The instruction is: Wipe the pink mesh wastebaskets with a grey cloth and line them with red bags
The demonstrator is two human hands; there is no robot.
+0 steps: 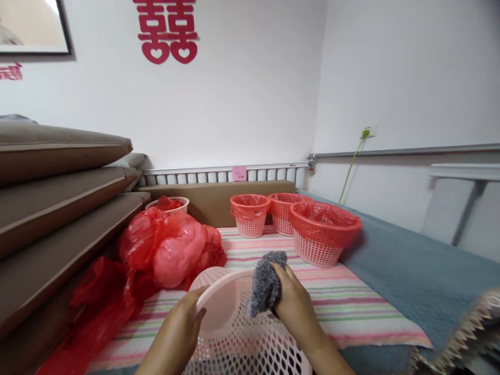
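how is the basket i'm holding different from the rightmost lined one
The held basket is unlined, while the rightmost basket has a red bag over its rim. The held basket is in the left hand; the rightmost basket stands on the striped cloth. Both are pale and perforated.

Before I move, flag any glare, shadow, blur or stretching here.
Head view: soft light overall, glossy highlights on the red bags; head view: grey shadow on the wall beneath the framed picture; head view: cushions look stretched toward the left edge; head view: the outline of the cloth is soft, from blur or fuzz I cannot tell.
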